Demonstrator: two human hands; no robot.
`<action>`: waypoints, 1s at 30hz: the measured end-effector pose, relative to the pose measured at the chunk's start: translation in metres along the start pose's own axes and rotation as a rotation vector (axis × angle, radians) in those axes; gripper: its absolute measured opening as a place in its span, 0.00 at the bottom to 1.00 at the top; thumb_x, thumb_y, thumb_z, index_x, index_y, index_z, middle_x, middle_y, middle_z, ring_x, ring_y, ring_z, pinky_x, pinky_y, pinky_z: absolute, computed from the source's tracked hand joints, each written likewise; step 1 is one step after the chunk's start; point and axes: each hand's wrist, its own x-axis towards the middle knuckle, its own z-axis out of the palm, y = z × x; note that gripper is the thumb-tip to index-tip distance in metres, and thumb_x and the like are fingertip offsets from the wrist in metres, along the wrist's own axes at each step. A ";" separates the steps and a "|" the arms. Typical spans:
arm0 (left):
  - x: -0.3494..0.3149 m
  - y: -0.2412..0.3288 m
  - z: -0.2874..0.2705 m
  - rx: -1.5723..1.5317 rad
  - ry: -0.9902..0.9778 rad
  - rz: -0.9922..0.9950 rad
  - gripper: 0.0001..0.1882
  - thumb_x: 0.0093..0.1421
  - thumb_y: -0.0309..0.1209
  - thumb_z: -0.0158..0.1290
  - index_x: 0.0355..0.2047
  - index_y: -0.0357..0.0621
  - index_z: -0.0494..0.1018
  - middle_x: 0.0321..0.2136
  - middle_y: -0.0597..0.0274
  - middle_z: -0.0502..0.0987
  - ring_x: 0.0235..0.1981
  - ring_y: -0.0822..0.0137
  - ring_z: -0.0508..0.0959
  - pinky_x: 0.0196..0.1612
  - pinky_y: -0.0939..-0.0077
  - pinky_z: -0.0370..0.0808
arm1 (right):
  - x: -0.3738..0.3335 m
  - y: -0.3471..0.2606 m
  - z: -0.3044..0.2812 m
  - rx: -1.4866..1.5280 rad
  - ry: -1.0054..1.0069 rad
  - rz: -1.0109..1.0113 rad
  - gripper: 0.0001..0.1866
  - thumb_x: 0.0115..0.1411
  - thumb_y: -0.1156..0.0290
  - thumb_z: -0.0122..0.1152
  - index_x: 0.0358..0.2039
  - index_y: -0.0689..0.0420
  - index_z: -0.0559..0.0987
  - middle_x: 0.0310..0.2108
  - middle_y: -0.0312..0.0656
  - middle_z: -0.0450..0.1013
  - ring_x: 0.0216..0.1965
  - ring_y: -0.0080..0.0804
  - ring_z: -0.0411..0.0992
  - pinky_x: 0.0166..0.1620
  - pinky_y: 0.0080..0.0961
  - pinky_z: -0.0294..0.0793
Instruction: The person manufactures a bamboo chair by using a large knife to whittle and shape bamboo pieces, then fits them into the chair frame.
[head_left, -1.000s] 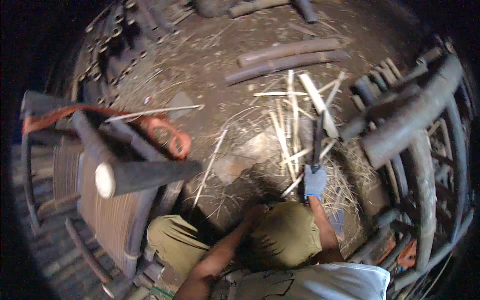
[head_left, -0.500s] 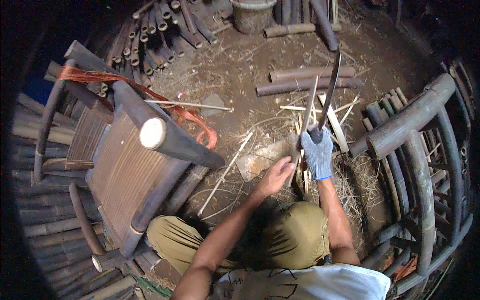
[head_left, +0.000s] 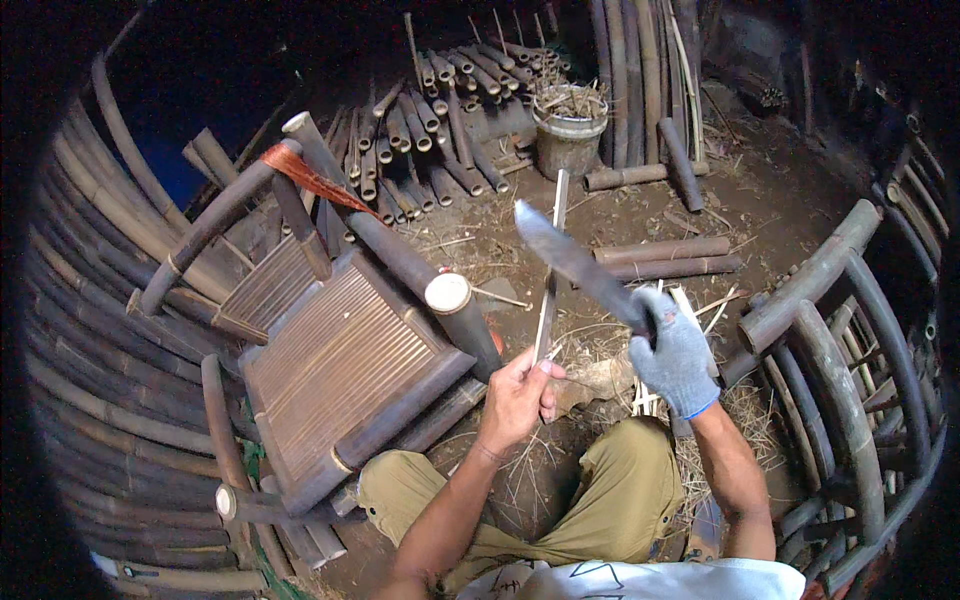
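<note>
My left hand (head_left: 520, 397), bare, grips a narrow split bamboo strip (head_left: 547, 310) near its lower end. The strip stands up and away from me between my knees. In a grey knitted glove, my right hand (head_left: 672, 352) is closed round the handle of a machete (head_left: 575, 258). Its broad blade points up and to the left, its tip beyond the strip. The blade passes across the strip in the picture; whether they touch I cannot tell. Most of the machete's handle is hidden by the glove.
A bamboo chair (head_left: 345, 365) with orange binding stands at my left. At my right is another bamboo frame (head_left: 810, 290). Ahead lie two bamboo lengths (head_left: 665, 258), a bucket of scraps (head_left: 570, 130) and a bamboo stack (head_left: 440, 125). Shavings and slivers (head_left: 735, 440) litter the floor.
My left hand has lifted the strip and moved left with it. The machete has swung from pointing away to leaning left, raised in my right hand. The whole view has tilted up.
</note>
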 end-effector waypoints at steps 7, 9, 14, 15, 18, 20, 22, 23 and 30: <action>-0.028 0.027 -0.002 0.290 0.135 0.166 0.16 0.68 0.36 0.49 0.30 0.34 0.74 0.14 0.66 0.68 0.17 0.74 0.68 0.23 0.71 0.66 | -0.018 -0.048 0.002 -0.099 -0.174 -0.247 0.25 0.57 0.42 0.62 0.29 0.56 0.77 0.25 0.48 0.75 0.28 0.49 0.76 0.32 0.42 0.74; -0.034 0.024 -0.004 0.284 0.158 0.176 0.14 0.68 0.35 0.49 0.34 0.34 0.75 0.17 0.66 0.68 0.19 0.75 0.68 0.24 0.73 0.67 | -0.016 -0.052 0.003 -0.107 -0.189 -0.253 0.26 0.58 0.42 0.61 0.29 0.55 0.77 0.24 0.48 0.75 0.27 0.49 0.76 0.31 0.42 0.74; -0.048 0.040 0.000 0.186 0.211 0.186 0.12 0.68 0.33 0.48 0.41 0.35 0.75 0.20 0.66 0.70 0.24 0.76 0.67 0.29 0.73 0.69 | -0.006 -0.057 0.009 -0.099 -0.123 -0.244 0.25 0.57 0.43 0.62 0.28 0.56 0.78 0.26 0.49 0.76 0.29 0.51 0.76 0.32 0.43 0.74; -0.053 0.042 -0.002 0.214 0.173 0.169 0.13 0.68 0.32 0.48 0.43 0.35 0.75 0.20 0.66 0.70 0.24 0.76 0.68 0.29 0.73 0.69 | -0.002 -0.051 0.012 -0.087 -0.059 -0.206 0.25 0.59 0.43 0.61 0.29 0.57 0.78 0.26 0.50 0.76 0.29 0.52 0.76 0.32 0.44 0.74; -0.083 0.032 0.000 0.327 0.070 0.129 0.16 0.69 0.32 0.47 0.52 0.36 0.73 0.21 0.66 0.71 0.26 0.76 0.70 0.31 0.76 0.71 | 0.031 -0.010 -0.003 -0.072 0.131 -0.034 0.24 0.63 0.46 0.57 0.30 0.58 0.78 0.28 0.54 0.75 0.30 0.55 0.75 0.34 0.46 0.74; -0.108 0.014 -0.012 0.224 -0.004 0.134 0.21 0.70 0.33 0.46 0.60 0.38 0.68 0.24 0.64 0.73 0.25 0.77 0.72 0.31 0.78 0.72 | 0.071 0.024 -0.032 -0.078 0.177 0.109 0.23 0.67 0.50 0.53 0.29 0.60 0.77 0.29 0.56 0.74 0.31 0.56 0.75 0.35 0.46 0.72; -0.108 0.016 -0.018 0.078 -0.064 0.095 0.25 0.71 0.34 0.45 0.65 0.40 0.61 0.25 0.61 0.75 0.21 0.78 0.71 0.26 0.81 0.71 | 0.079 0.027 -0.038 -0.069 0.212 0.088 0.23 0.68 0.52 0.52 0.28 0.60 0.76 0.29 0.57 0.74 0.31 0.56 0.74 0.35 0.46 0.71; -0.095 0.021 -0.022 -0.026 -0.107 0.077 0.26 0.72 0.35 0.44 0.67 0.40 0.58 0.25 0.61 0.75 0.19 0.79 0.70 0.23 0.82 0.70 | 0.067 0.025 -0.031 -0.030 0.274 0.008 0.23 0.68 0.53 0.52 0.27 0.61 0.75 0.29 0.58 0.74 0.31 0.56 0.74 0.34 0.45 0.70; -0.050 0.054 -0.005 -0.288 -0.020 0.087 0.18 0.74 0.38 0.40 0.54 0.37 0.67 0.21 0.62 0.72 0.11 0.80 0.63 0.11 0.85 0.61 | -0.026 -0.081 -0.001 0.008 -0.180 -0.178 0.20 0.58 0.48 0.65 0.32 0.55 0.79 0.24 0.48 0.76 0.28 0.49 0.77 0.32 0.42 0.75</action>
